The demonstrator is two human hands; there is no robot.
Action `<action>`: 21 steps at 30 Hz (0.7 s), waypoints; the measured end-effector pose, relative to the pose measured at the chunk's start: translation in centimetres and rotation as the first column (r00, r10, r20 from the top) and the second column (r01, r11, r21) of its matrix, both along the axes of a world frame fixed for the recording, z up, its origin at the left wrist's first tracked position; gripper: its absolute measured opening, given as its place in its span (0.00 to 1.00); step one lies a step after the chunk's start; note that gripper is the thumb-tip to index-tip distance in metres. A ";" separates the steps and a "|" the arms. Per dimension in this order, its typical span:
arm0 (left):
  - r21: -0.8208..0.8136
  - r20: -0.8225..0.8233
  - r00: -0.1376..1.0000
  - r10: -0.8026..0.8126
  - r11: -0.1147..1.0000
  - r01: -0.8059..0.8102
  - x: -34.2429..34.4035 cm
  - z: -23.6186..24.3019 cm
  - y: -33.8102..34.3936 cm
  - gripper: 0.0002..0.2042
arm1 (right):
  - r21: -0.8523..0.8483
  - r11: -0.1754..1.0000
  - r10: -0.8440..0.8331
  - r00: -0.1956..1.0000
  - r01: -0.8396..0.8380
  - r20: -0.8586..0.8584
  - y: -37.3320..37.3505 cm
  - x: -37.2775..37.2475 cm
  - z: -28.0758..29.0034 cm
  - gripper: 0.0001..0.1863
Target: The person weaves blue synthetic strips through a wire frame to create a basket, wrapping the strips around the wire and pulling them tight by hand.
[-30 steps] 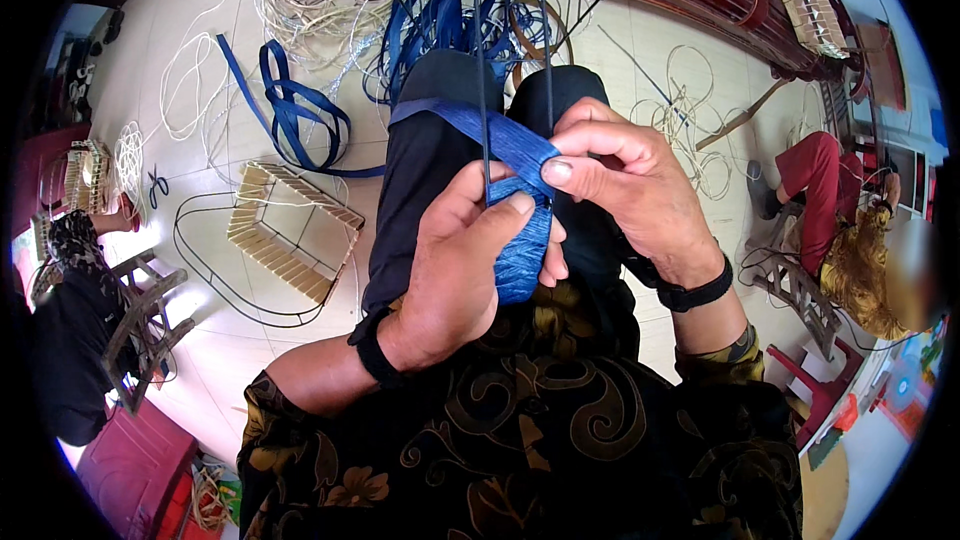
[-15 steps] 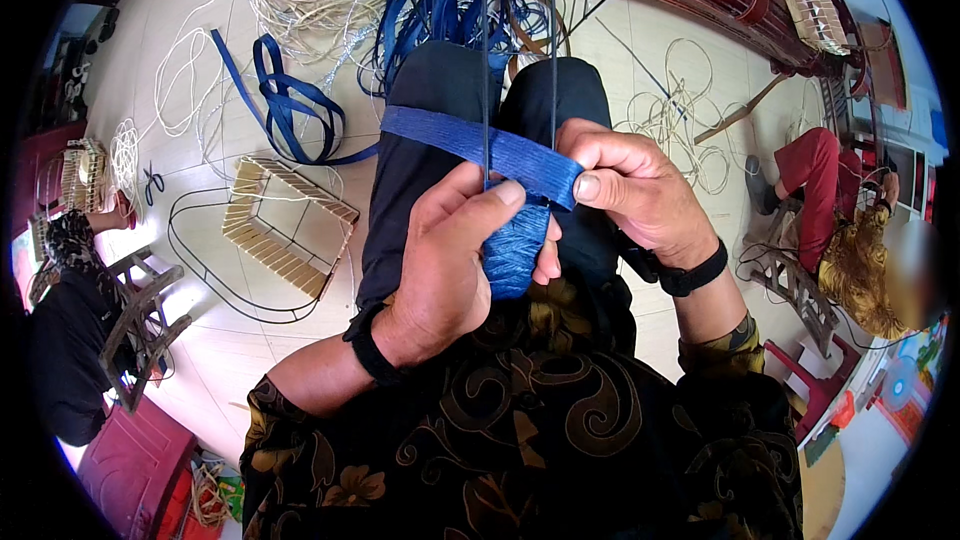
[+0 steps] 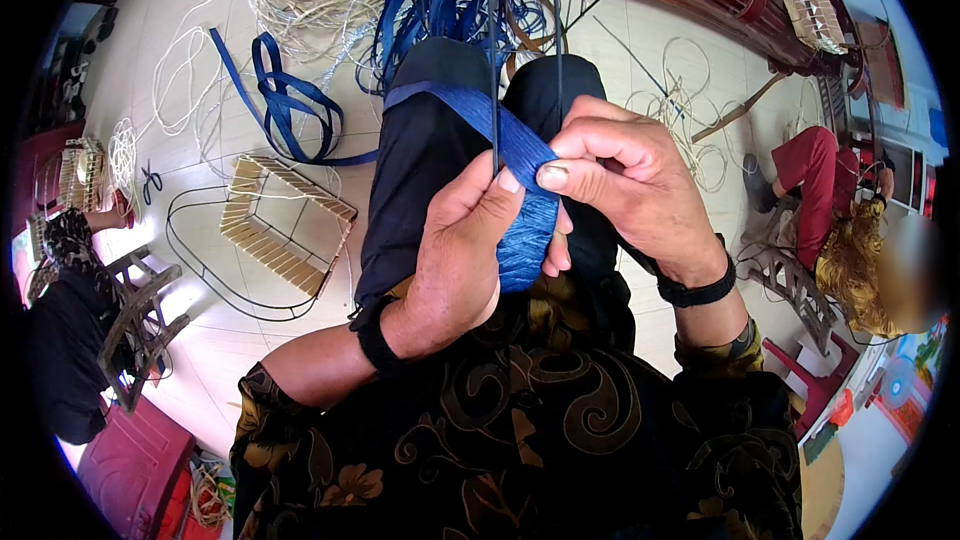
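Observation:
Over my lap, a dark wire frame [image 3: 559, 30] reaches toward me with two thin parallel rods. Its near end is covered by a blue woven section [image 3: 527, 245], wrapped in overlapping bands. My left hand [image 3: 450, 255] grips this section, thumb pressed on its upper edge and fingertips showing on the far side. Between thumb and forefinger, my right hand [image 3: 645, 185] pinches a flat blue strip [image 3: 475, 110] beside the right rod. The strip slants from my left thigh across the left rod down to the woven section.
A loose blue strip [image 3: 268, 90] lies coiled left, near a partly wrapped frame [image 3: 255, 225] and scissors [image 3: 151, 184]. Pale cord [image 3: 300, 5] and blue strips [image 3: 430, 15] heap ahead. More cord [image 3: 680, 125] lies right. People sit either side, by wooden stools [image 3: 145, 325].
My right hand has moved left and slightly up with the strip, which now slants more steeply and lies against the woven section. My left hand and the frame have shifted slightly right.

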State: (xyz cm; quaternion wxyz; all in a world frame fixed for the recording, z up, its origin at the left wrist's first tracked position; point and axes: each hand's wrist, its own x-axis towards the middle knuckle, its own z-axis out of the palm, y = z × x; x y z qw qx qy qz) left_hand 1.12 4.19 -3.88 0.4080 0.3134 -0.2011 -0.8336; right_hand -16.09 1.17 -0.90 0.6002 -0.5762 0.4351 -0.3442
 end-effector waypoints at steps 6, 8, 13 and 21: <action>0.026 -0.048 0.996 -0.079 0.996 0.080 0.6 0.0 -0.2 0.19 | -0.006 0.999 -0.053 0.989 0.053 -0.141 -0.3 1.0 0.2 0.05; 0.014 -0.047 0.992 -0.115 0.993 0.116 0.8 -0.3 0.0 0.21 | -0.046 0.997 -0.067 0.977 0.059 -0.201 -0.2 1.0 0.1 0.04; -0.015 -0.086 0.990 -0.113 0.994 0.112 0.8 -0.4 -0.1 0.18 | -0.120 0.974 -0.216 0.949 0.192 -0.229 0.7 2.1 -0.3 0.02; 0.299 -0.213 0.974 -0.071 0.945 0.135 0.9 0.3 -1.0 0.27 | -0.082 0.964 -0.267 0.907 0.254 -0.324 1.0 2.3 0.1 0.04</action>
